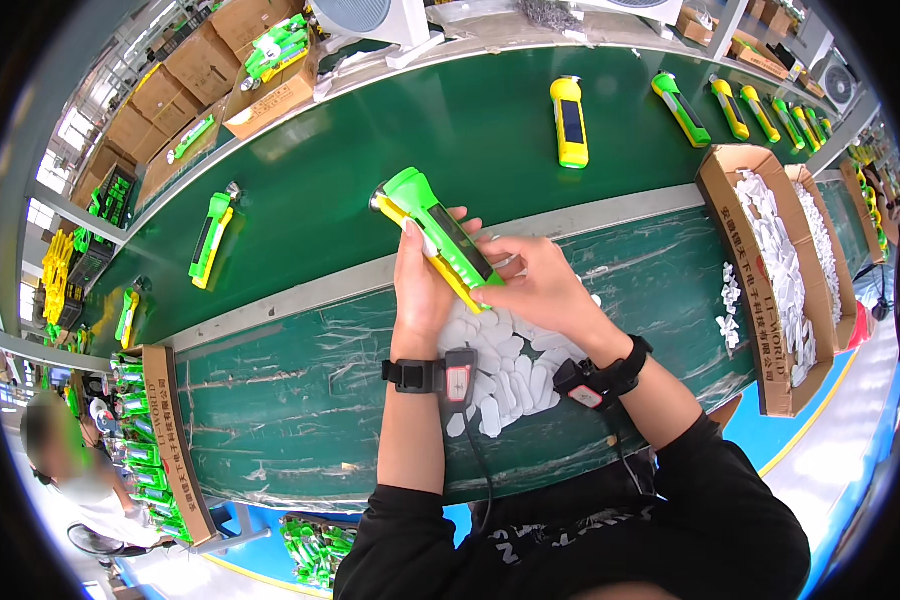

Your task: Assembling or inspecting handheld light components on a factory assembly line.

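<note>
A green and yellow flashlight point(437, 232) with a dark panel along its side is held up over the near edge of the belt. My left hand point(422, 285) wraps round its body from below and the left. At the tail end, the fingers of my right hand point(538, 283) pinch and press on the flashlight; whether a small part sits under them is hidden. Beneath both hands, a pile of white oval plastic pieces point(515, 385) lies on the scuffed green worktable point(300, 400).
A green conveyor belt point(350, 130) runs across, carrying several flashlights, among them a yellow one point(570, 125). At right, a cardboard box point(770, 330) holds white pieces, with small white bits point(729, 300) beside it. At left, another box point(175, 450) adjoins green flashlights; a person point(80, 480) is beyond.
</note>
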A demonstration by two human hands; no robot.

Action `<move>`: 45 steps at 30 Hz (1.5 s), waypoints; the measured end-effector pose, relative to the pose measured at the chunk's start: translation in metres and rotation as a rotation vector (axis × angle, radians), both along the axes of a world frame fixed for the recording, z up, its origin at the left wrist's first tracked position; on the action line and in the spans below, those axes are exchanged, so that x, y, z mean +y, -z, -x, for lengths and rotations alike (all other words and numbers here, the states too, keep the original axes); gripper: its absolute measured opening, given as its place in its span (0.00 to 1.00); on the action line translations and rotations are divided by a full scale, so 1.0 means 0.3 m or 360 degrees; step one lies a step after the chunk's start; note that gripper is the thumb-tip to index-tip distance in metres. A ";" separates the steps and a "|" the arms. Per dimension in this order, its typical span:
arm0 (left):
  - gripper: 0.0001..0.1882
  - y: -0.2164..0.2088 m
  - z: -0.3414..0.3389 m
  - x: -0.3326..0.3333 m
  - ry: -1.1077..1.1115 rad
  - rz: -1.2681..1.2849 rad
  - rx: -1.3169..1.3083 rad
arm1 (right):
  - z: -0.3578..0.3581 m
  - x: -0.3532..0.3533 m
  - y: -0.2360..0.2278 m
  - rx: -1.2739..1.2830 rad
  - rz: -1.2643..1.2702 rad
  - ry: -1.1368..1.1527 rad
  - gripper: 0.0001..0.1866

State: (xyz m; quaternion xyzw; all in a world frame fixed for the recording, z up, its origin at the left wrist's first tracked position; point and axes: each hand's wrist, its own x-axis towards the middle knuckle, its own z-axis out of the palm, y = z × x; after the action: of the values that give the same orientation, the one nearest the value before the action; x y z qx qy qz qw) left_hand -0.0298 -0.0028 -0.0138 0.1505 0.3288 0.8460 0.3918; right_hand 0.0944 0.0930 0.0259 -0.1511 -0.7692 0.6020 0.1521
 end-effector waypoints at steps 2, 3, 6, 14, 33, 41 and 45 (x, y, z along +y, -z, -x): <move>0.27 0.000 -0.003 0.005 -0.0008 -0.0014 0.0047 | -0.003 0.000 0.009 -0.0030 -0.0018 0.0012 0.21; 0.27 0.000 -0.004 0.008 -0.0032 0.0015 0.0104 | -0.003 -0.005 0.013 -0.0003 -0.0079 0.0066 0.21; 0.25 -0.001 -0.010 0.004 -0.0043 0.0031 0.0143 | -0.006 -0.006 0.009 0.0034 -0.0189 0.0120 0.20; 0.22 -0.023 -0.026 -0.001 -0.0084 0.0229 0.0332 | -0.010 -0.004 0.052 0.0180 -0.0445 0.0191 0.19; 0.31 -0.010 0.042 -0.073 0.0479 -0.1030 -0.0721 | -0.193 0.455 0.146 0.1652 0.2605 -0.0120 0.20; 0.21 0.010 0.038 -0.034 0.0774 -0.0963 -0.0553 | -0.214 0.463 0.140 0.1669 0.2538 0.0120 0.20; 0.16 0.011 0.055 -0.052 0.0943 -0.1063 -0.0421 | -0.183 0.461 0.169 0.1678 0.2550 0.0153 0.21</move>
State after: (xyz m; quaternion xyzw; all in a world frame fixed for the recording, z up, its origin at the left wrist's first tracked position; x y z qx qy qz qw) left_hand -0.0462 -0.0183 -0.0172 0.2465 -0.0715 0.7692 0.5852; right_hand 0.1493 0.2314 -0.0247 0.0486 0.0449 0.9327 0.3545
